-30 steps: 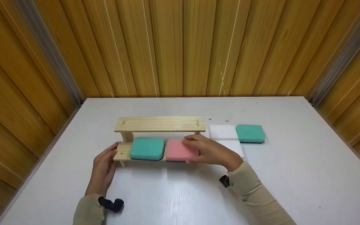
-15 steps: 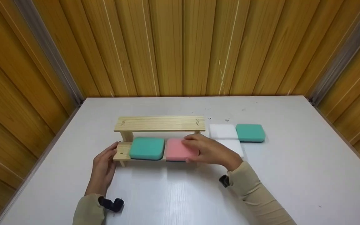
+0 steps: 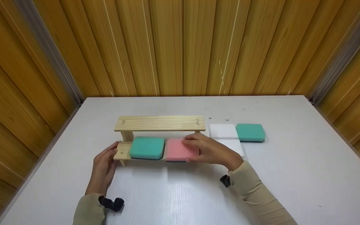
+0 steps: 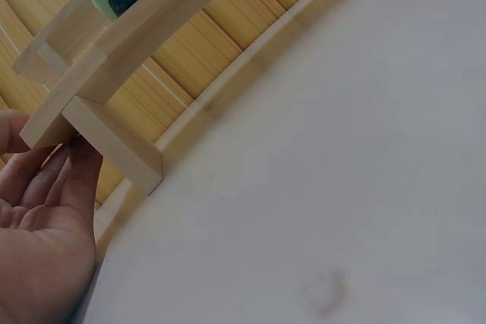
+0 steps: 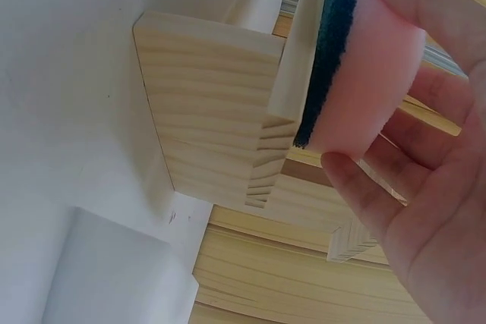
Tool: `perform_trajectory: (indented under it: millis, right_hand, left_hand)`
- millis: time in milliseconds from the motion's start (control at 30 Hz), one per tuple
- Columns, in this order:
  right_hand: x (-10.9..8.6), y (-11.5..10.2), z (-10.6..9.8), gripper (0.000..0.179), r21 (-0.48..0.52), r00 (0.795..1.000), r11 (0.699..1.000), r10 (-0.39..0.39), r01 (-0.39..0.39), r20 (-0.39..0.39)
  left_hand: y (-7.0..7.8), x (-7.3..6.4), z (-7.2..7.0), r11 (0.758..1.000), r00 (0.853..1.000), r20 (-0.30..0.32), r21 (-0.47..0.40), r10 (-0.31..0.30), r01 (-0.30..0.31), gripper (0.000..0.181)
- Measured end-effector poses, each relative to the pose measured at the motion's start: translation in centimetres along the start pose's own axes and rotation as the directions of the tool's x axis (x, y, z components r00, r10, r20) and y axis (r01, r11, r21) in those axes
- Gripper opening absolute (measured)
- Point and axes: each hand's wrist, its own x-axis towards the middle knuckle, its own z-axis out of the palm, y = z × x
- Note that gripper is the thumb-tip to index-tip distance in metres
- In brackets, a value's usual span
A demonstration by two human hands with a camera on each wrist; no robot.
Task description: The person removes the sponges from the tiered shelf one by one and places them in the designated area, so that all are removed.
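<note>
A two-tier wooden rack (image 3: 159, 123) stands on the white table. On its lower board lie a green sponge (image 3: 147, 147) and, to the right of it, a pink sponge (image 3: 175, 150) with a dark scouring layer underneath. My left hand (image 3: 102, 168) holds the left end of the lower board; in the left wrist view the fingers reach below the board's end. With thumb and fingers, my right hand (image 3: 216, 150) grips the pink sponge at its right end. The right wrist view shows that sponge (image 5: 372, 66) resting scourer side against the board.
Right of the rack lie two white sponge-like blocks, a rear one (image 3: 223, 131) and a front one (image 3: 233, 147) partly behind my right wrist. Another green sponge (image 3: 250, 132) touches the rear block. Wood-patterned walls (image 3: 167, 47) enclose the table (image 3: 308, 162) at the back and sides.
</note>
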Motion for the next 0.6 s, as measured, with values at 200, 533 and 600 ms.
perform_trajectory:
  millis: [200, 533, 600]
  right_hand:
    - [-0.12, 0.16, -0.06, 0.058, 0.014, 1.000, 1.000, -0.010, 0.011, -0.011]
    - [-0.44, 0.28, -0.21, 0.057, 0.019, 1.000, 1.000, 0.007, -0.007, 0.000]
    - [-0.52, 0.31, -0.25, 0.057, 0.020, 1.000, 1.000, 0.004, -0.004, 0.002]
  left_hand:
    - [0.11, 0.09, 0.03, 1.000, 1.000, -0.003, -0.027, -0.011, 0.011, 0.048]
    - [0.21, -0.08, 0.06, 1.000, 1.000, 0.002, -0.017, -0.016, 0.016, 0.049]
    - [0.23, -0.14, 0.09, 1.000, 1.000, 0.003, -0.018, -0.014, 0.014, 0.050]
